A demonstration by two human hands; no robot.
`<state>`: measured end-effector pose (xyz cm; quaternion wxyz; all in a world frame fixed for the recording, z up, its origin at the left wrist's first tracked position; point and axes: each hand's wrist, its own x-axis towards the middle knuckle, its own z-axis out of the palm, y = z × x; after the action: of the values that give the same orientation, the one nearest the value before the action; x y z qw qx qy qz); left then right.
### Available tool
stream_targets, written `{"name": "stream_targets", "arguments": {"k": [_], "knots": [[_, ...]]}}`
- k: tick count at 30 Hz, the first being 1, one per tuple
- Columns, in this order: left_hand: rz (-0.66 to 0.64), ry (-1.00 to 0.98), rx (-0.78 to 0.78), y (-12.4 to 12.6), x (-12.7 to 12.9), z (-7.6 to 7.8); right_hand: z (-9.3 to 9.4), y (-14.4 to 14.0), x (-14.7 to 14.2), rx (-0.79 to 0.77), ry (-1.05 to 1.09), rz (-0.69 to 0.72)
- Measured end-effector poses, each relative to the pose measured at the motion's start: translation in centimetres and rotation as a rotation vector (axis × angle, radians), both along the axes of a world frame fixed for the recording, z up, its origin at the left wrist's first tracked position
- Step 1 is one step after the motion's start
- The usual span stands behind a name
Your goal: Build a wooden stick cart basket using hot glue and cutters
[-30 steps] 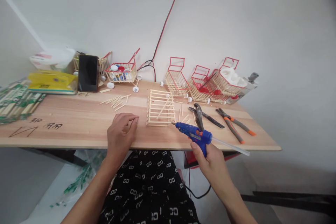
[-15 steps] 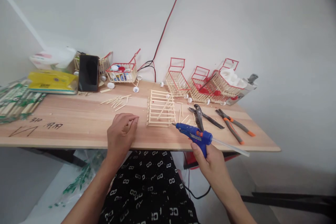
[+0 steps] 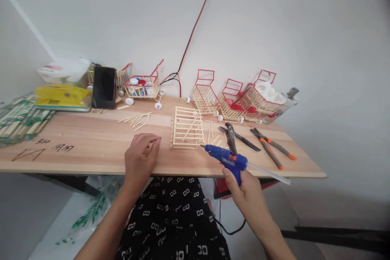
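My right hand [image 3: 245,189] grips a blue hot glue gun [image 3: 227,157], its nozzle pointing left at the near right corner of a slatted wooden-stick frame [image 3: 186,133]. A clear glue stick [image 3: 268,173] juts from the gun's back. Left of the frame, my left hand [image 3: 141,154] rests on the table with its fingers curled and thumb and forefinger together; whatever may be between them is too small to make out. Loose sticks [image 3: 135,120] lie beyond that hand, and a few more [image 3: 215,140] lie right of the frame. One stick slants across the frame's slats.
Black pliers [image 3: 233,134] and orange-handled pliers [image 3: 272,148] lie on the right of the wooden table [image 3: 100,146]. Small stick carts with red trim [image 3: 205,95] line the wall. At the left are a phone [image 3: 104,88], a yellow packet [image 3: 62,97] and bagged sticks [image 3: 24,120].
The view has shifted very slightly. Both hands, the glue gun and the frame keep the same places on the table.
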<state>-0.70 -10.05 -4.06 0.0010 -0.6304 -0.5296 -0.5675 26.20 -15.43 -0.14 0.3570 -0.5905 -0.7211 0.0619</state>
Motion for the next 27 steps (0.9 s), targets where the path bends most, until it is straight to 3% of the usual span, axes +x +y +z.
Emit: {"name": "stream_targets", "arguments": {"k": [17,27], "knots": [[0.009,0.000,-0.038,-0.1,0.0,0.3,-1.5,-0.1,1.0,-0.001,-0.003,-0.016],[0.008,-0.006,-0.034,-0.1,0.0,0.2,-0.5,-0.1,0.5,-0.018,0.001,0.010]]}}
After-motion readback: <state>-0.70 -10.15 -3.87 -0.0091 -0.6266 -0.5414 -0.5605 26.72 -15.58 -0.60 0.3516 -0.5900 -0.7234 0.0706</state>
